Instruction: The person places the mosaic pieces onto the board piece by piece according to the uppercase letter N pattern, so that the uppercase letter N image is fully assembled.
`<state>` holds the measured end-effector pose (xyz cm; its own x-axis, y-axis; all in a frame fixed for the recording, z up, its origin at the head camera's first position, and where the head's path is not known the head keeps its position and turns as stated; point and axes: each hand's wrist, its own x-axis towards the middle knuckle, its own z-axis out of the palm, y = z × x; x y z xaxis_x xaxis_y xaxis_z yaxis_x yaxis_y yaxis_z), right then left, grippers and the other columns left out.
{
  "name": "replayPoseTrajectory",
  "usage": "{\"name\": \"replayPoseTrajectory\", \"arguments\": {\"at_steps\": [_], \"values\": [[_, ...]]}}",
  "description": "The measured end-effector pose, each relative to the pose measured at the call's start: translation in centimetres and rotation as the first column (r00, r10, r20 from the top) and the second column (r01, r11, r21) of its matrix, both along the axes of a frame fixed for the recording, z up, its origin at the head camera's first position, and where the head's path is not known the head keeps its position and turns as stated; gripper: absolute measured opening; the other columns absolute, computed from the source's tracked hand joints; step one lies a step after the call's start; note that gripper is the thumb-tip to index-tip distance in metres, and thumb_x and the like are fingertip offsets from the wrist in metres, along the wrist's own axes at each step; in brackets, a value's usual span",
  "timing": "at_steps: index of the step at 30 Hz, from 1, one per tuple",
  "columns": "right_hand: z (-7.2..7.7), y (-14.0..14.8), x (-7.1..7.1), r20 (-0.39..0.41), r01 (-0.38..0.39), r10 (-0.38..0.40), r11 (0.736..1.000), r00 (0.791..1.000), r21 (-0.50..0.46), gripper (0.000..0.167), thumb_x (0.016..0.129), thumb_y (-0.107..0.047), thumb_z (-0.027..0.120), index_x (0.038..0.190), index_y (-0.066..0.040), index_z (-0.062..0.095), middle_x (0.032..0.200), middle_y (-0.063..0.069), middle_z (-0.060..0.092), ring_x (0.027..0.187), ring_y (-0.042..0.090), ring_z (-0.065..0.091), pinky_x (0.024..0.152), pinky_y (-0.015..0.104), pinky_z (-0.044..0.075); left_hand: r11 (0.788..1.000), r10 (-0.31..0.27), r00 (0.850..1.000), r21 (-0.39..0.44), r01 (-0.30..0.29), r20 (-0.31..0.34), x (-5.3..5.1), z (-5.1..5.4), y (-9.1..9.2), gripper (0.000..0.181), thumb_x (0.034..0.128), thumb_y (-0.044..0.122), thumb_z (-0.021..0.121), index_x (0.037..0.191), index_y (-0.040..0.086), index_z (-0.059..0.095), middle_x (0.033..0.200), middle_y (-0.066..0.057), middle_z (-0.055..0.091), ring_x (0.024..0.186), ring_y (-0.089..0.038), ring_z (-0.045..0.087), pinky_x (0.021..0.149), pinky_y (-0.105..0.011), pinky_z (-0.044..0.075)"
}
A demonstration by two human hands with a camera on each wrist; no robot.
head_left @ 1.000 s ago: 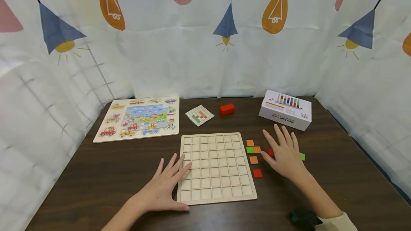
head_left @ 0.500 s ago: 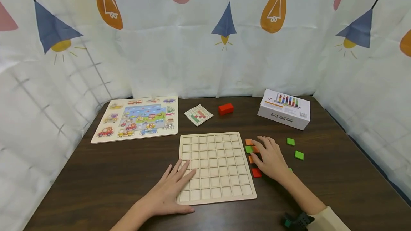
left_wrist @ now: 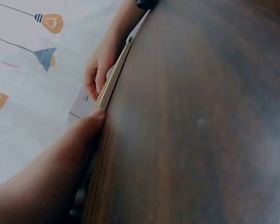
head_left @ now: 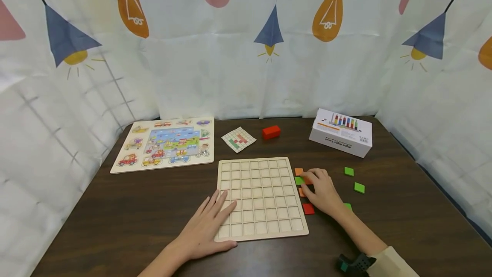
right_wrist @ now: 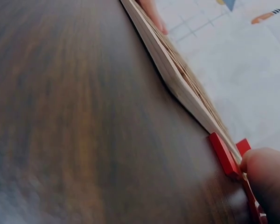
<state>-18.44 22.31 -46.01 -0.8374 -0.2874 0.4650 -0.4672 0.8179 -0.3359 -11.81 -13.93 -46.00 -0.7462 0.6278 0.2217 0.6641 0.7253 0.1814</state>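
Observation:
My left hand [head_left: 205,230] lies with straight fingers across the left edge of a pale wooden grid board [head_left: 265,198]. Its thumb [left_wrist: 91,122] touches the board's edge in the left wrist view. My right hand [head_left: 322,192] is beside the board's right edge, fingers bent over small square tiles. Near its fingertips are an orange tile [head_left: 299,171] and a green tile [head_left: 298,181]. Closer to me lies a red tile [head_left: 308,209], also seen as a red tile [right_wrist: 224,155] against the board in the right wrist view. What lies under the palm is hidden.
Green tiles [head_left: 359,188] lie to the right of the right hand. Behind the board are a pattern card [head_left: 238,139], a red block [head_left: 271,132], a picture puzzle [head_left: 165,145] and a white box [head_left: 341,132]. A patterned curtain surrounds the dark table [head_left: 100,225].
My right hand has moved left toward the board and its fingers have bent, uncovering green tiles. My left hand has slid right onto the board. The board has shifted slightly.

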Motion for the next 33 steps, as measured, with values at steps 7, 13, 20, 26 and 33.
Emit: {"name": "replayPoseTrajectory", "arguments": {"at_steps": [7,13,20,26,33], "values": [[-0.37,0.18,-0.46,0.009,-0.005,0.006,0.996,1.0,-0.085,0.021,0.077,-0.007,0.07,0.099,-0.005,0.067,0.097,0.01,0.058,0.088,0.027,0.045,0.071,0.041,0.036,1.0,0.025,1.0,0.001,-0.025,-0.003,-0.29,-0.04,0.34,0.088,0.0792,0.073,0.039,0.145,0.017,0.029,0.151,-0.014,0.014,0.138,-0.031,0.01,0.106,-0.048,0.017],[-0.34,0.47,-0.5,0.005,-0.021,0.022,0.992,1.0,-0.121,0.018,0.076,-0.007,0.07,0.094,-0.008,0.069,0.093,0.008,0.057,0.086,0.025,0.045,0.069,0.039,0.036,0.999,0.033,0.999,0.002,-0.033,-0.033,-0.43,-0.13,0.66,0.088,0.0794,0.073,0.04,0.144,0.014,0.031,0.151,-0.015,0.015,0.138,-0.03,0.012,0.105,-0.049,0.016],[-0.23,0.28,-0.56,0.069,0.014,-0.005,0.991,0.998,-0.13,0.02,0.077,-0.007,0.07,0.097,-0.007,0.069,0.096,0.01,0.057,0.089,0.027,0.045,0.071,0.041,0.036,0.999,0.045,0.998,-0.008,-0.046,-0.053,-0.44,-0.27,0.63,0.088,0.079,0.074,0.038,0.144,0.015,0.032,0.151,-0.014,0.017,0.137,-0.029,0.013,0.105,-0.048,0.017],[0.16,-0.13,-0.66,0.169,0.058,-0.033,0.988,0.985,-0.146,0.026,0.077,-0.009,0.072,0.101,-0.003,0.067,0.102,0.014,0.057,0.097,0.032,0.044,0.079,0.047,0.036,0.999,0.051,0.996,0.002,-0.051,-0.073,-0.32,-0.39,0.59,0.088,0.0781,0.074,0.04,0.142,0.014,0.036,0.149,-0.015,0.021,0.137,-0.03,0.016,0.104,-0.049,0.019],[0.45,-0.17,-0.98,0.203,0.069,-0.04,0.988,0.978,-0.138,0.029,0.077,-0.01,0.072,0.104,-0.002,0.066,0.104,0.013,0.06,0.1,0.032,0.045,0.082,0.049,0.038,0.998,0.06,0.994,0.022,-0.058,-0.092,-0.28,-0.25,0.89,0.088,0.0778,0.074,0.042,0.14,0.012,0.039,0.148,-0.015,0.025,0.136,-0.031,0.019,0.103,-0.051,0.022]]}}
